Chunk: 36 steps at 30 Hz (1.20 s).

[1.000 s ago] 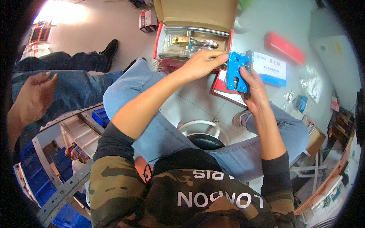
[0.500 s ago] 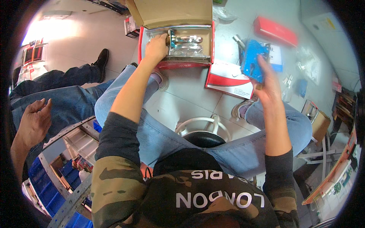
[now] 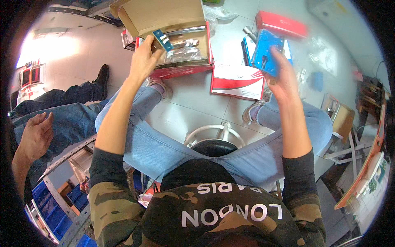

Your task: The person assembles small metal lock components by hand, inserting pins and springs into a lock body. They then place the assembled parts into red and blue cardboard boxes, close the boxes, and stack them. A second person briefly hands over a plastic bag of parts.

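My left hand (image 3: 144, 60) is raised over the left end of an open cardboard box (image 3: 209, 47), pinching a small blue plate with shiny metal parts (image 3: 163, 40). Inside the box, a shiny metal handle (image 3: 187, 43) lies beside clear plastic wrapping (image 3: 184, 54) and a long chrome strip (image 3: 187, 30). On the right, my right hand (image 3: 284, 78) grips a flat blue lock case (image 3: 268, 48) with a keyhole-shaped opening. That case is held above the floor, partly covering papers behind it. My right fingers are mostly hidden behind the case.
A red-and-white flat box (image 3: 237, 81) lies on the floor between my hands. Farther back are a long red box (image 3: 281, 24), a metal cylinder (image 3: 249, 33) and clear plastic bags (image 3: 323, 55). At left, another person's hand (image 3: 34, 133) rests near their jeans. A stool (image 3: 214, 147) stands between my legs.
My left hand has lifted out of the box with the small blue plate in it. My right hand still holds the blue lock case. The view has shifted slightly.
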Each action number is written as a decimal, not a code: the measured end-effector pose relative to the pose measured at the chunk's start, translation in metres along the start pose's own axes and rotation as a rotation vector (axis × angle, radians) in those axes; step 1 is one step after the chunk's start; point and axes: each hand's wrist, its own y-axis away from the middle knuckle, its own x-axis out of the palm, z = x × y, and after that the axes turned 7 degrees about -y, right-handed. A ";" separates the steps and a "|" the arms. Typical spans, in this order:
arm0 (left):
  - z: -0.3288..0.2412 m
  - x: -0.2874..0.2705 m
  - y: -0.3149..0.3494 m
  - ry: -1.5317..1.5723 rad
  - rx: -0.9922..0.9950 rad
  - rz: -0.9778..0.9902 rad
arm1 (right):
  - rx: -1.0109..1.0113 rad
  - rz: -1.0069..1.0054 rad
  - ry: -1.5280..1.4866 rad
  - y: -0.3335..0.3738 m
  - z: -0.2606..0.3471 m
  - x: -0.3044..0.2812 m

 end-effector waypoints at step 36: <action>-0.065 0.033 0.090 1.851 -0.724 0.730 | 0.180 0.448 1.042 0.026 -0.077 0.045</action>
